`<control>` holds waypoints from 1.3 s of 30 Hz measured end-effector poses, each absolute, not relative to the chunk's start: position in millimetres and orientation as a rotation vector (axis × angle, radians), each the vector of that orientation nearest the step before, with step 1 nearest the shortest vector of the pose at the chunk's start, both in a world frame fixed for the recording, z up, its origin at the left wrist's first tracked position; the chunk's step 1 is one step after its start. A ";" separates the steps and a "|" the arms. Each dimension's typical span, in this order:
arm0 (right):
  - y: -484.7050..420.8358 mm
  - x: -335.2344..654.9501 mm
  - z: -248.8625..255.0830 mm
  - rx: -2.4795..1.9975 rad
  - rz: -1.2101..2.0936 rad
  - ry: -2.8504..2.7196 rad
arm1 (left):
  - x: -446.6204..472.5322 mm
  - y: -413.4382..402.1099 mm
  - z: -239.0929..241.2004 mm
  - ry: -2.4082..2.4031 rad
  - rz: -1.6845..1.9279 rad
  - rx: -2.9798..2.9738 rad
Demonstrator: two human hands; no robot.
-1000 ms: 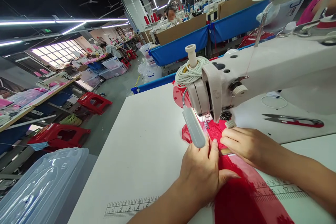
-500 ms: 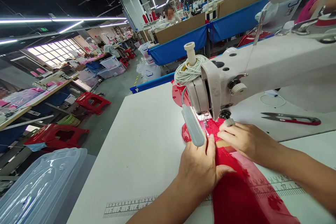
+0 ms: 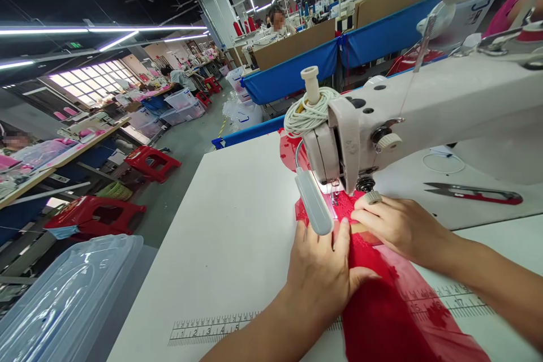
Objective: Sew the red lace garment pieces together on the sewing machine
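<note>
A red lace and sheer fabric (image 3: 373, 294) runs from the table's front edge up under the needle of a white sewing machine (image 3: 449, 96). My left hand (image 3: 320, 266) lies flat on the fabric's left side, just short of the presser foot (image 3: 334, 198), fingers apart and thumb stretched right. A grey lamp (image 3: 314, 203) hangs over its fingertips and partly hides them. To the right of the needle, my right hand (image 3: 399, 229) has its fingers bent together at the fabric's edge, pinching it; its fingertips are partly hidden. A tan strip (image 3: 360, 228) shows between the hands.
Thread snips (image 3: 475, 193) lie on the machine bed at right. A printed ruler (image 3: 203, 328) crosses the white table (image 3: 237, 226) near its front. Left of the table stand a clear plastic box (image 3: 72, 288) and red stools (image 3: 93, 218). Other people sit at machines farther back.
The view has shifted slightly. My left hand's fingers have spread a little on the fabric. My right hand stays in nearly the same place beside the needle.
</note>
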State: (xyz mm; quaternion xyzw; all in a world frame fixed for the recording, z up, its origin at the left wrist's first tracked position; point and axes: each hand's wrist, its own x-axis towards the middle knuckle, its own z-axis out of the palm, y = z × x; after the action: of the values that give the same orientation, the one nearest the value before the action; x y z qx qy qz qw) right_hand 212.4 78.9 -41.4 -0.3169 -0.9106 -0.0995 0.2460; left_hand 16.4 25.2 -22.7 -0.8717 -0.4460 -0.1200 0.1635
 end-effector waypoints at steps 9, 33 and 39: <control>80.4 212.1 -41.4 -0.884 -0.262 -2.485 | 13.9 25.2 -27.4 -1.258 -0.351 -2.469; 81.8 205.4 -32.5 -0.809 -0.039 -2.375 | 12.7 37.2 -30.0 -1.317 -0.546 -2.626; 80.3 208.2 -34.4 -0.793 -0.001 -2.391 | 15.4 31.8 -25.3 -1.282 -0.465 -2.594</control>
State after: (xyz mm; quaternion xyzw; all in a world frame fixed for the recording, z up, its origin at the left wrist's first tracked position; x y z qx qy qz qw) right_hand 208.2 80.3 -34.4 -0.2995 -0.9036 -0.0004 0.3064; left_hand 15.4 31.8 -25.3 -0.8802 -0.4350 -0.1579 0.1052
